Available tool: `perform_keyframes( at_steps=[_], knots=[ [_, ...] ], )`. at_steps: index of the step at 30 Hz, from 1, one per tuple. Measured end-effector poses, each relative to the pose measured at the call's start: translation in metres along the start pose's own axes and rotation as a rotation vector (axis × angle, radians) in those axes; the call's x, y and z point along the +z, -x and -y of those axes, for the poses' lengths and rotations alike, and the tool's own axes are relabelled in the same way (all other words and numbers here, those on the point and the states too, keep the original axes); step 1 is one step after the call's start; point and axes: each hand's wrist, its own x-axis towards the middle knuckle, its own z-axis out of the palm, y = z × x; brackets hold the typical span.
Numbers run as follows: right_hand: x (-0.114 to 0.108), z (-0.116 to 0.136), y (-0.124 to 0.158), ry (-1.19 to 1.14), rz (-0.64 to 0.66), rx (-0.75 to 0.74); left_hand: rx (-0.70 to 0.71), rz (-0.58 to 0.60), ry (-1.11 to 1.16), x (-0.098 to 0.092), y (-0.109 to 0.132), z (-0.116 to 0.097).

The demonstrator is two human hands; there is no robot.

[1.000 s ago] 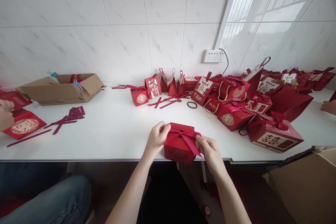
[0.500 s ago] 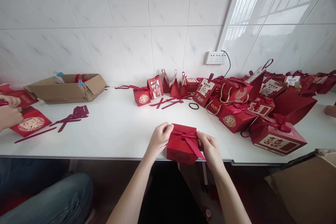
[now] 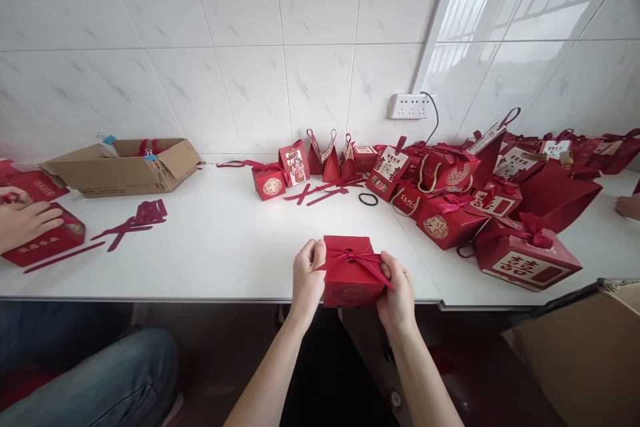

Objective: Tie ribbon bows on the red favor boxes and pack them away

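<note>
red box (image 3: 351,293): in front of me at the lower middle of the frame, its front at the near edge of the surface (image 3: 225,247); i can't tell whether its base rests there or hangs just over.
ribbon (image 3: 351,257): knotted over the middle of the box top, a length running out to each side.
left hand (image 3: 309,280): thumb against curled fingers, pinching the ribbon by the box's left side.
right hand (image 3: 397,287): pinching the ribbon by the right side; my fingers hide whether they press the card too.
knot trouble: if i pull one side harder, the ribbon could slip off centre or work loose.
card trouble: squeezing from both sides could buckle the walls, which look thin.
edge trouble: a tug towards me could tip the box off the surface.
middle of the frame: a black ring (image 3: 368,205) lies beyond the box, apart from my hands.
right of the frame: a bow-topped box (image 3: 533,270) stands near other red packages (image 3: 445,223).
</note>
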Motion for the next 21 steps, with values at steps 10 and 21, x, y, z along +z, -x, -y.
perform_keyframes(
  at_steps=[10, 21],
  knots=[
    [-0.037, 0.042, 0.013, 0.572, 0.045, -0.402, -0.116, 0.173, 0.056, -0.040, -0.024, -0.005],
    [0.025, 0.074, 0.012, 1.056, 0.429, -0.932, -0.185, 0.597, 0.004, -0.024, -0.014, -0.023]
  ],
)
